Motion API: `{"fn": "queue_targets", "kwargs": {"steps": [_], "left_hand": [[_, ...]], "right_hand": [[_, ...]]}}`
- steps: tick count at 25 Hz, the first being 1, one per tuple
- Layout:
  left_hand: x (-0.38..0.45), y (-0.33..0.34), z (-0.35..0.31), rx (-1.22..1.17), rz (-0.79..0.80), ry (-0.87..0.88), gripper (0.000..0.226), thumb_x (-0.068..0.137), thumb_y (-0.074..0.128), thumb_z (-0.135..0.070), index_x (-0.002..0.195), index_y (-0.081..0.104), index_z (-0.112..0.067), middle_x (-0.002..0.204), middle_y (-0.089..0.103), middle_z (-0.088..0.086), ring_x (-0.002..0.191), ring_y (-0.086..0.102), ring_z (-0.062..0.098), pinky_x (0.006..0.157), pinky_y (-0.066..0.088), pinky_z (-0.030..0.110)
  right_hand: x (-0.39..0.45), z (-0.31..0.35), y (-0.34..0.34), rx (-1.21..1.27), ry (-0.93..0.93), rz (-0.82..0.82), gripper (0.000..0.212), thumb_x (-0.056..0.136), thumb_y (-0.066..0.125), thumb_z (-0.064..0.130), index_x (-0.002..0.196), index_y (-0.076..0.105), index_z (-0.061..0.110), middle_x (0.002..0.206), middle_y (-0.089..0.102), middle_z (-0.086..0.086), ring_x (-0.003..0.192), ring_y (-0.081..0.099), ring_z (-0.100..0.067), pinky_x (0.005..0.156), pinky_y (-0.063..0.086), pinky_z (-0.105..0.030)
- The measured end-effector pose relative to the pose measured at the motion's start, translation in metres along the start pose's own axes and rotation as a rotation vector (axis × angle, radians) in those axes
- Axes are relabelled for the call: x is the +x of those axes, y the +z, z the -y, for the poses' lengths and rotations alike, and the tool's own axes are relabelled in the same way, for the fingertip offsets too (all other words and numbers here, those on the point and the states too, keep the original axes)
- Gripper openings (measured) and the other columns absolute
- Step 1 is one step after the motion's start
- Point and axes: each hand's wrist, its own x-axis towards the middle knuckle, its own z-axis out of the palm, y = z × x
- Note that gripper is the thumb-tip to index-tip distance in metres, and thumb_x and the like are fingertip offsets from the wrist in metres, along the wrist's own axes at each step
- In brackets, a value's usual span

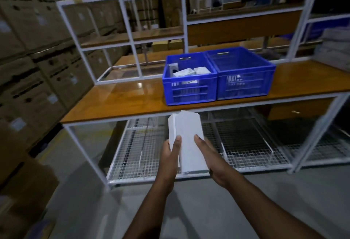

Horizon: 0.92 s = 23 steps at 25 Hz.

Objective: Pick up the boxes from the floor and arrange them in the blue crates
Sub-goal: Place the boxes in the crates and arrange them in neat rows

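Nearest the camera, a tall white rectangular cardboard box (186, 140) is held upright in the air between both hands, in front of and below the table edge. The left hand (170, 158) is curled around the box's left edge, its thumb laid on the front face; the right hand (213, 160) is wrapped around the lower right side, thumb also on the front. The fingers behind the box are hidden, and both forearms are cut off by the bottom of the frame.

Beyond the hands, a white wire-mesh lower shelf (246, 147) is seen under the glossy brown wooden tabletop (123, 98), both carried by a white metal frame. Two blue slotted plastic crates stand on the tabletop, side by side and touching. In the left crate (189, 91), several white boxes (184, 72) are lying tilted; their number cannot be made out. The contents of the right crate (244, 81) are mostly hidden by its walls; only pale shapes are glimpsed through the slots.

Behind the crates, a white metal rack with brown shelves (242, 28) rises across the view. On the left, stacked brown cardboard cartons (34, 53) are blurred, their labels unreadable. The far background is dim and indistinct.
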Motion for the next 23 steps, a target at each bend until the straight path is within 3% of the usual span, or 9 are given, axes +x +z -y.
{"fn": "queue_targets", "kwargs": {"steps": [2, 4, 7, 10, 14, 18, 23], "left_hand": [[0.031, 0.018, -0.001, 0.009, 0.068, -0.021, 0.067, 0.084, 0.043, -0.078, 0.135, 0.048, -0.036, 0.124, 0.068, -0.006, 0.108, 0.070, 0.014, 0.093, 0.059, 0.044], [0.066, 0.039, -0.003, 0.015, 0.127, -0.021, 0.079, 0.078, 0.040, -0.087, 0.138, 0.045, -0.036, 0.126, 0.067, -0.004, 0.109, 0.069, 0.015, 0.093, 0.059, 0.047], [0.116, 0.075, -0.014, 0.036, 0.154, 0.056, 0.072, 0.083, 0.039, -0.078, 0.138, 0.043, -0.032, 0.126, 0.066, 0.000, 0.110, 0.069, 0.017, 0.092, 0.059, 0.048], [0.176, 0.117, -0.035, 0.056, 0.204, 0.113, 0.068, 0.088, 0.038, -0.070, 0.140, 0.040, -0.027, 0.130, 0.064, 0.003, 0.111, 0.068, 0.018, 0.089, 0.060, 0.037], [0.259, 0.170, -0.069, 0.067, 0.228, 0.180, 0.067, 0.095, 0.036, -0.063, 0.145, 0.041, -0.019, 0.132, 0.063, 0.006, 0.111, 0.067, 0.013, 0.082, 0.057, 0.023], [0.323, 0.213, -0.099, 0.122, 0.252, 0.232, 0.057, 0.100, 0.031, -0.063, 0.142, 0.044, -0.026, 0.130, 0.064, 0.003, 0.112, 0.066, 0.015, 0.094, 0.056, 0.038], [0.392, 0.249, -0.131, 0.191, 0.361, 0.283, 0.057, 0.102, 0.042, -0.054, 0.150, 0.040, -0.024, 0.141, 0.053, -0.005, 0.123, 0.056, 0.014, 0.101, 0.052, 0.039]], "right_hand": [[0.023, 0.008, -0.019, 0.025, -0.018, -0.030, 0.086, 0.072, 0.059, 0.081, 0.145, 0.041, 0.040, 0.146, 0.052, 0.013, 0.130, 0.053, -0.010, 0.113, 0.040, -0.043], [0.050, 0.016, -0.041, 0.074, -0.034, -0.068, 0.072, 0.078, 0.059, 0.068, 0.141, 0.045, 0.036, 0.132, 0.065, 0.005, 0.115, 0.066, -0.015, 0.098, 0.053, -0.040], [0.099, 0.029, -0.077, 0.122, -0.072, -0.095, 0.072, 0.077, 0.065, 0.064, 0.140, 0.048, 0.032, 0.122, 0.070, -0.001, 0.110, 0.069, -0.023, 0.094, 0.056, -0.048], [0.155, 0.051, -0.116, 0.187, -0.089, -0.135, 0.074, 0.072, 0.072, 0.065, 0.135, 0.052, 0.032, 0.120, 0.071, -0.005, 0.111, 0.068, -0.029, 0.097, 0.053, -0.056], [0.225, 0.100, -0.171, 0.203, -0.128, -0.142, 0.074, 0.073, 0.076, 0.061, 0.135, 0.051, 0.029, 0.123, 0.070, -0.009, 0.113, 0.067, -0.030, 0.099, 0.051, -0.056], [0.274, 0.153, -0.217, 0.182, -0.175, -0.152, 0.066, 0.079, 0.069, 0.048, 0.137, 0.048, 0.025, 0.121, 0.070, -0.011, 0.109, 0.068, -0.028, 0.088, 0.059, -0.047], [0.325, 0.195, -0.273, 0.139, -0.253, -0.278, 0.069, 0.082, 0.073, 0.049, 0.140, 0.042, 0.028, 0.124, 0.067, -0.011, 0.109, 0.068, -0.030, 0.089, 0.057, -0.056]]}}
